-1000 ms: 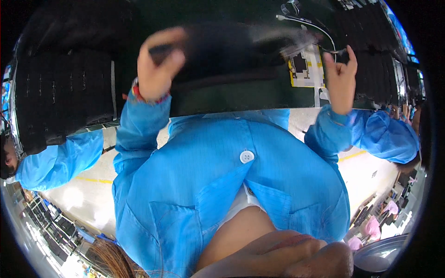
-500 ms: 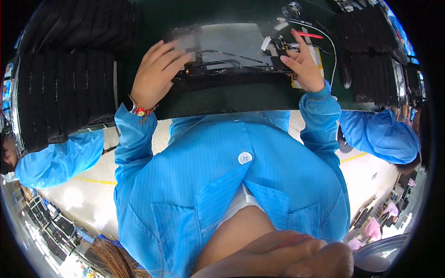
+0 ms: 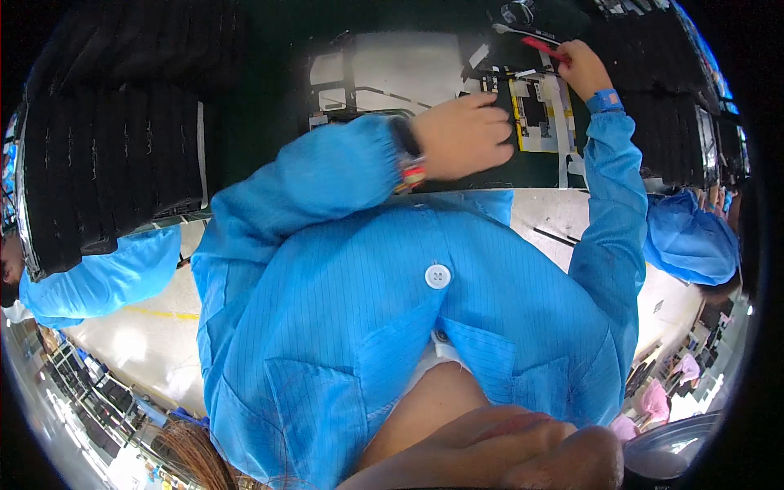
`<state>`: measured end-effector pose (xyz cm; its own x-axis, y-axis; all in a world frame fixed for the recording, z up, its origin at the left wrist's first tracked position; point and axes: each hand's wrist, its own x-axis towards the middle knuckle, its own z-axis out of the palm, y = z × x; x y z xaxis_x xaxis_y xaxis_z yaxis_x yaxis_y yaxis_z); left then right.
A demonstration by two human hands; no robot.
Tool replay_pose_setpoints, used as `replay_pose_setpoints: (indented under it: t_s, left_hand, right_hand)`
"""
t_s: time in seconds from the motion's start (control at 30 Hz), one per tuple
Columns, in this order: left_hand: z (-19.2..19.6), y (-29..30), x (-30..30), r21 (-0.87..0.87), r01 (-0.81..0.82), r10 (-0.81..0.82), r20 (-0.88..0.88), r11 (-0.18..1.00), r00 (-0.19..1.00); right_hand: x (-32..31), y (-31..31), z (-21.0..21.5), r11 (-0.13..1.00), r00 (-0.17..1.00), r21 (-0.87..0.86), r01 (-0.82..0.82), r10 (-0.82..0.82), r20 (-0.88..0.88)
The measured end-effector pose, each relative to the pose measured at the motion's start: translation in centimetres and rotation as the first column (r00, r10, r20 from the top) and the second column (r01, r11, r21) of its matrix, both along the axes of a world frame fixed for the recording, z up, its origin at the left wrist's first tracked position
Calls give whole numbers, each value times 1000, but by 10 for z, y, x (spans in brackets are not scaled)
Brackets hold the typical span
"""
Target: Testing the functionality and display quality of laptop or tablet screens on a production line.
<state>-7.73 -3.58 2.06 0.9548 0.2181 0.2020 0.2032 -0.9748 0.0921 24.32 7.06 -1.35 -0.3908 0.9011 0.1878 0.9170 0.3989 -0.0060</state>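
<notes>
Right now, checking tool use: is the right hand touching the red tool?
Touching. The head view shows the right hand with its fingers closed around the red tool.

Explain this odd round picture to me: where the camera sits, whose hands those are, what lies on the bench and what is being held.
The camera is worn on a person's head and looks down, so you see their own chest in a blue coat filling the middle. The wide lens bends everything into a circle.

Both arms reach up toward a dark workbench. The left hand rests on an opened flat device, a thin panel with its insides showing. The right hand, with a blue wristband, holds a slim red tool over the device's yellow-edged part.

Stacks of black trays stand at the left, with more at the right. Other people's blue sleeves show at both sides; those belong to co-workers.
</notes>
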Motion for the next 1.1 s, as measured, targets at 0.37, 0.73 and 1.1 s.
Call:
replay_pose_setpoints:
  t_s: [0.37,0.73,1.1]
  left_hand:
    - [-5,16,-28,138,-481,497,-124,866,859]
    - [-36,-4,-43,63,-555,557,-43,830,829]
    - [-36,0,-44,55,-549,552,-76,834,830]
  right_hand:
    - [-119,-112,17,837,403,-507,-207,-399,-824]
    - [-152,-120,-4,929,423,-370,-15,-330,-844]
    - [-147,-111,-11,944,466,-325,-58,-262,-845]
